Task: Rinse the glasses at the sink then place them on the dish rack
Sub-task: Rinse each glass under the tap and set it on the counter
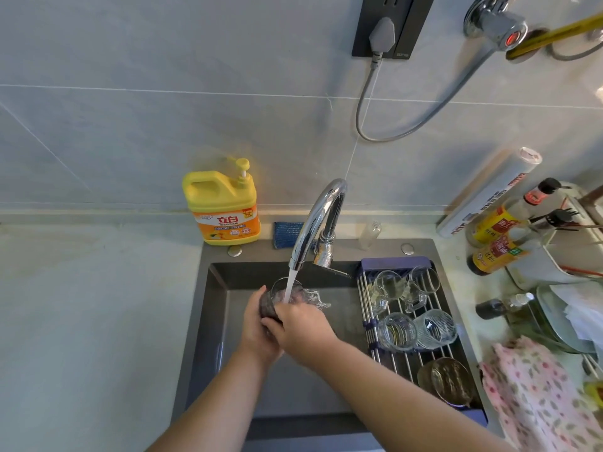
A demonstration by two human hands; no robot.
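While water from the faucet pours into the dark glass, I see both forearms reaching over the sink. Left hand wraps the glass from its left, right hand curls round its near side. Other glasses lie on the dish rack.

Left hand, right hand bare; forearms apparently bare to frame edge (upper arms unseen).
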